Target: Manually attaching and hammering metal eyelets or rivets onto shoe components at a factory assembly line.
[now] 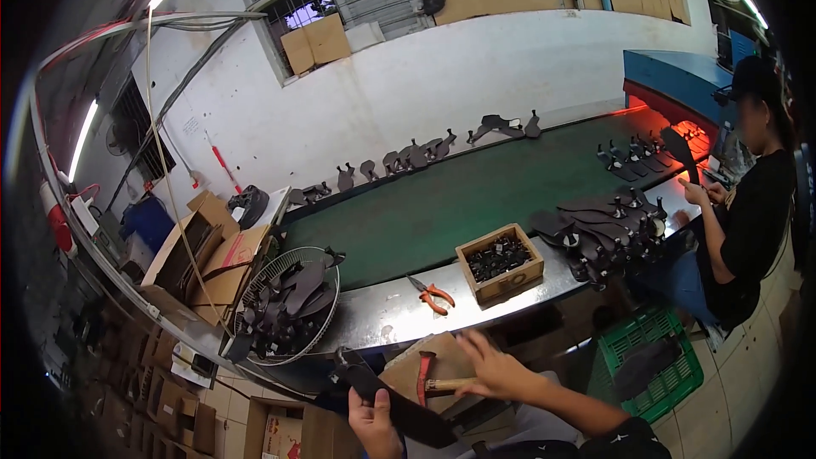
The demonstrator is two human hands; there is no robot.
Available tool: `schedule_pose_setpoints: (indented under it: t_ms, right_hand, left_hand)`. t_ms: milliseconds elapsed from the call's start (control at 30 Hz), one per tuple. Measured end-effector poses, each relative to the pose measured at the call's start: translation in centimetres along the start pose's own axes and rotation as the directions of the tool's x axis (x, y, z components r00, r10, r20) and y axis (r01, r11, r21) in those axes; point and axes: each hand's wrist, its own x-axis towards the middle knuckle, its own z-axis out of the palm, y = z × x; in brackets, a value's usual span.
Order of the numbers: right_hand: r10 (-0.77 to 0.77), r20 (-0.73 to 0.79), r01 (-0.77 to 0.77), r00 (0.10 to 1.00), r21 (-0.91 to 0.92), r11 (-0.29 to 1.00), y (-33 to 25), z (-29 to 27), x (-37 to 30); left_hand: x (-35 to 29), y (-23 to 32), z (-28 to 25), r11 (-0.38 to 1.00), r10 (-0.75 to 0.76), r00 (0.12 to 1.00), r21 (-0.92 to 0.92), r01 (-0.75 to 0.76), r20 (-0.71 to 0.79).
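My left hand (374, 425) grips a long dark shoe sole piece (391, 399) low in the view, in front of the metal bench edge. My right hand (493, 367) reaches forward with fingers spread, over the wooden handle of a hammer (429, 384) with a red head that lies on a brown board (425, 370). Whether the fingers touch the handle is unclear. Orange-handled pliers (433, 296) lie on the steel ledge just beyond, beside a small wooden box (500, 262) of dark small parts.
A green conveyor belt (459, 195) carries rows of dark sole pieces toward a blue heating tunnel (680, 89). A wire fan-guard basket (285, 302) holds more pieces at left. Another person in black (748, 204) sits at right, near a stack of soles (608, 234). A green crate (650, 361) and cardboard boxes (212, 259) stand nearby.
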Motion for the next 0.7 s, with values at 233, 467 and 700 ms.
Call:
schedule_pose_setpoints:
  t_ms: [233,467,700]
  right_hand:
    - [0.377,0.162,-0.385,0.912,0.019,0.923,3.0,-1.2,-9.7]
    - [0.627,-0.192,-0.574,0.755,0.270,0.773,1.1,-5.9,-18.3]
    - [0.934,0.021,-0.372,0.357,0.920,0.122,0.3,-5.7,-16.7]
  left_hand:
    - [1.8,-8.4,-1.1,0.980,-0.107,0.993,0.176,0.096,0.054]
    - [7.0,-7.1,3.4,0.137,-0.002,0.946,0.937,-0.321,0.324]
    - [22.1,-16.7,18.0,0.168,0.063,0.626,0.610,-0.775,0.778]
